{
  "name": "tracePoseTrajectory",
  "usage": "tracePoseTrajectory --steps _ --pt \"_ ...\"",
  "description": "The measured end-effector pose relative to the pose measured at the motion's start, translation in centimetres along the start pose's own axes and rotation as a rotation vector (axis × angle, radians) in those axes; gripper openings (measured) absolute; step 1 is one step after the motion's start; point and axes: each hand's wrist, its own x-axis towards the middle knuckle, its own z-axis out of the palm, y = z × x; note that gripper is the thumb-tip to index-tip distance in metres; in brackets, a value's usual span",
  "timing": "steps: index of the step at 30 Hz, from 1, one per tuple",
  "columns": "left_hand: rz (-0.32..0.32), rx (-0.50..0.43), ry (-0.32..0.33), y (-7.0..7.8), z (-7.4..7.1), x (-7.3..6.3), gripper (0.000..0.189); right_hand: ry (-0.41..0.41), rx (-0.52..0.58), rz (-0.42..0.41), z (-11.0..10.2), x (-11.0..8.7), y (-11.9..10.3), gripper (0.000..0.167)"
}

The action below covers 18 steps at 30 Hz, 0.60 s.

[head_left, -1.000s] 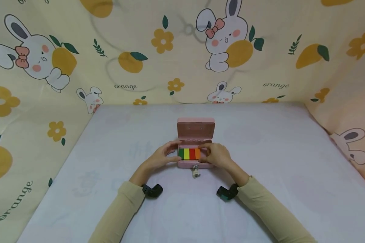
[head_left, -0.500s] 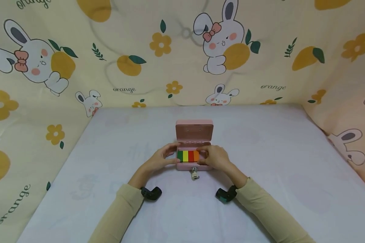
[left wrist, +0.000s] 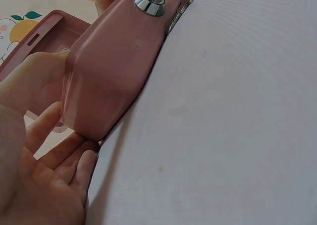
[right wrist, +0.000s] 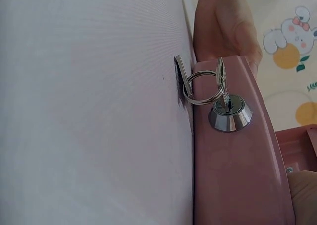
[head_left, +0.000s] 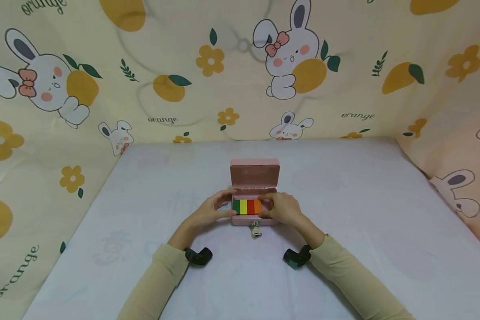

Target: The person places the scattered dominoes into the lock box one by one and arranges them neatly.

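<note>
A pink cash box [head_left: 248, 220] stands on the table with its lid [head_left: 255, 175] raised. Inside lie flat blocks side by side: green [head_left: 236, 207], yellow [head_left: 244, 207], red [head_left: 250, 207] and orange [head_left: 258, 206]. My left hand [head_left: 208, 209] holds the box's left end, the thumb over its rim and the other fingers along the side, as the left wrist view shows. My right hand [head_left: 284, 207] reaches in from the right, thumb and forefinger pinching the orange block at its front and back edges. The other right fingers are hidden.
A key [right wrist: 224, 86] sits in the box's front lock [right wrist: 230, 115], with a ring [right wrist: 203, 102] and a second key [right wrist: 183, 76] hanging from it. White cloth covers the table [head_left: 344, 200]. Printed rabbit curtains [head_left: 224, 89] stand behind and at both sides.
The whole head view has shifted slightly, so everything sits a little lower in it. Both hands, the blocks and the box otherwise keep their places.
</note>
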Motion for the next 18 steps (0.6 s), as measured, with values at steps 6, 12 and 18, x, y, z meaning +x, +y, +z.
tracePoseTrajectory --steps 6,12,18 --pt "0.01 0.01 0.001 0.3 -0.1 0.1 0.065 0.016 -0.001 -0.007 -0.1 0.0 -0.1 0.052" --pt "-0.012 0.003 0.004 0.2 0.0 -0.1 0.065 0.004 0.02 -0.042 -0.2 -0.1 0.2 0.055" --pt "0.015 0.015 -0.002 0.1 0.0 -0.1 0.066 -0.047 0.091 -0.141 -0.9 0.0 0.9 0.052"
